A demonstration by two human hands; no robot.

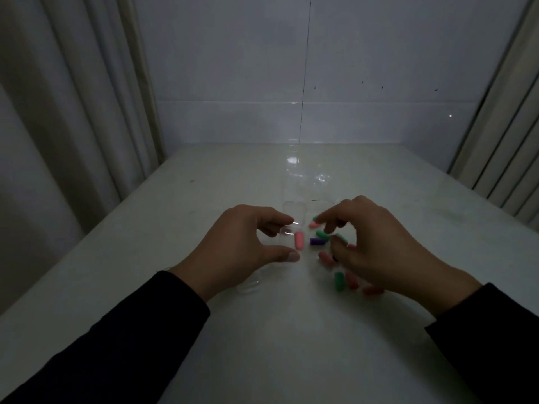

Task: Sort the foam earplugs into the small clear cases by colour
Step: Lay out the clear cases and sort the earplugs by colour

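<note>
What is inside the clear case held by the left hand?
One pink earplug shows inside the clear case held by the left hand; fingers hide its far side.

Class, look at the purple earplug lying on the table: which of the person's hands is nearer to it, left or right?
Right. The right hand hovers just beside the purple earplug, its fingertips almost over it; the left hand is farther off, across the clear case.
</note>
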